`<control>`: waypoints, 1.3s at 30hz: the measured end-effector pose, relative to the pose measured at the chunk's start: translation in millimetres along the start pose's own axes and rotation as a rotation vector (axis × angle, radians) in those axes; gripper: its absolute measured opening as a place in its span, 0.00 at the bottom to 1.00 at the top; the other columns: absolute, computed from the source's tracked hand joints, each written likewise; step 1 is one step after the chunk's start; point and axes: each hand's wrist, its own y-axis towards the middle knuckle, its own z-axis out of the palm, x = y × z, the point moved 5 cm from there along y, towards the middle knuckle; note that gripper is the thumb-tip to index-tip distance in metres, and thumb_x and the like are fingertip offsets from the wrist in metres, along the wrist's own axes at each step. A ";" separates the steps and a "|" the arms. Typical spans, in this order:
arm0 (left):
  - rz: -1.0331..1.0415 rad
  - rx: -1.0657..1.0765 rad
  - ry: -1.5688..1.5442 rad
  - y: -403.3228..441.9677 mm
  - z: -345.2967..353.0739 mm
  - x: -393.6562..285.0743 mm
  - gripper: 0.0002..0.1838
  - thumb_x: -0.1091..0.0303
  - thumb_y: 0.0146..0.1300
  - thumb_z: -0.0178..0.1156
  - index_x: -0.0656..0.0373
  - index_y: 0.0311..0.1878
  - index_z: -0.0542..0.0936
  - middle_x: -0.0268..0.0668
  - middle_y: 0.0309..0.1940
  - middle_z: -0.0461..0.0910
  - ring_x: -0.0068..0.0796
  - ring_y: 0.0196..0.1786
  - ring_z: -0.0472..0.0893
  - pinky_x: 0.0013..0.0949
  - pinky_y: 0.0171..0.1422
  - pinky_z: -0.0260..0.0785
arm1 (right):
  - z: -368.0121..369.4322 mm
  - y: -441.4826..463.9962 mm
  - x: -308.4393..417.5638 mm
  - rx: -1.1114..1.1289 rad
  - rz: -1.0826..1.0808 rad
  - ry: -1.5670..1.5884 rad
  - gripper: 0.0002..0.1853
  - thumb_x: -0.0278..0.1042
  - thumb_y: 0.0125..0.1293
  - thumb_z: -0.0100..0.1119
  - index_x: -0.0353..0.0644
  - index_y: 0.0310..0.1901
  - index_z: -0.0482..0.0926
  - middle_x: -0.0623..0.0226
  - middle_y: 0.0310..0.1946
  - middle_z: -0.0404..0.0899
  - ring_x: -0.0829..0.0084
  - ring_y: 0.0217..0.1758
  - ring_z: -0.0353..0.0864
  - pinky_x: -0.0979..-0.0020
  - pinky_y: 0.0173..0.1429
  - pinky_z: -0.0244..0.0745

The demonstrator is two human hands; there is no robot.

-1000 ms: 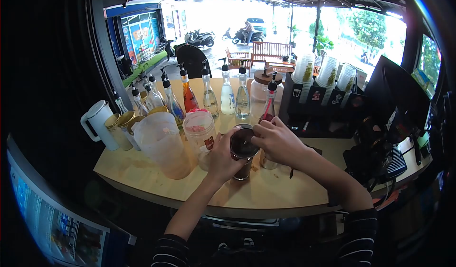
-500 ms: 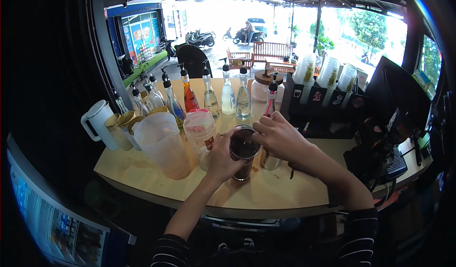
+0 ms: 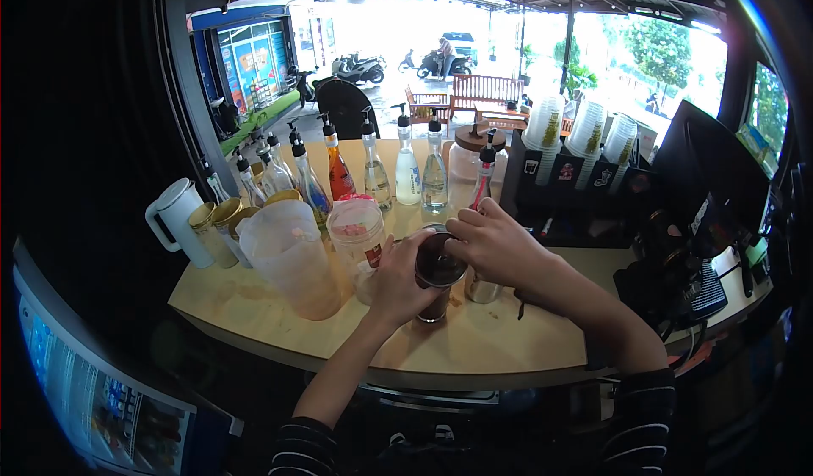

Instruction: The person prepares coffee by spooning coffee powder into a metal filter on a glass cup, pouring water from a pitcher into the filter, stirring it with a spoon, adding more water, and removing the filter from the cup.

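Note:
A tall cup of dark liquid [image 3: 442,260] stands on the light wooden counter [image 3: 381,349]. My left hand [image 3: 401,277] is wrapped round its left side near the rim. Over the cup's right edge is my right hand [image 3: 491,243], its fingers pinched together; whatever they hold is hidden. Just left of my left hand stands a clear jar with a pink top [image 3: 354,222], and beyond it a large frosted pitcher [image 3: 292,260]. Behind my right hand rises a pump bottle with a pink-red part [image 3: 484,175]. A metallic container [image 3: 483,288] stands below that hand, partly covered.
Several pump bottles [image 3: 375,175] line the back of the counter beside a wooden-lidded jar [image 3: 476,158]. A white jug [image 3: 179,222] is at the left. Stacked cups [image 3: 584,129] sit in a black holder at the right, near a dark screen [image 3: 707,158].
My right hand has shifted slightly left and down over the cup. The cup's rim has moved a little to the right, with my left hand still round it.

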 end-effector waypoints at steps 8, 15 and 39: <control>0.022 -0.022 0.019 -1.1 0.4 -1.0 0.43 0.60 0.41 0.76 0.52 0.63 0.66 0.37 0.57 0.75 0.39 0.59 0.75 0.56 0.74 0.50 | 6.5 2.8 1.7 -0.007 -0.039 -0.017 0.05 0.31 0.51 0.62 0.48 0.31 0.79 0.74 0.37 0.75 0.75 0.47 0.75 0.69 0.51 0.65; 0.006 -0.009 0.005 -0.9 -1.7 -1.5 0.42 0.60 0.43 0.74 0.51 0.63 0.65 0.36 0.57 0.74 0.37 0.61 0.74 0.56 0.75 0.50 | 6.0 1.0 7.1 0.001 0.007 0.023 0.04 0.32 0.53 0.60 0.47 0.32 0.80 0.74 0.41 0.77 0.75 0.49 0.75 0.69 0.51 0.65; -0.057 0.006 -0.114 -2.3 -8.1 2.2 0.43 0.62 0.40 0.76 0.53 0.62 0.66 0.38 0.55 0.76 0.40 0.59 0.76 0.57 0.72 0.52 | 6.6 -0.1 9.3 -0.057 -0.045 -0.008 0.05 0.33 0.54 0.59 0.49 0.33 0.78 0.75 0.34 0.72 0.76 0.43 0.73 0.68 0.49 0.65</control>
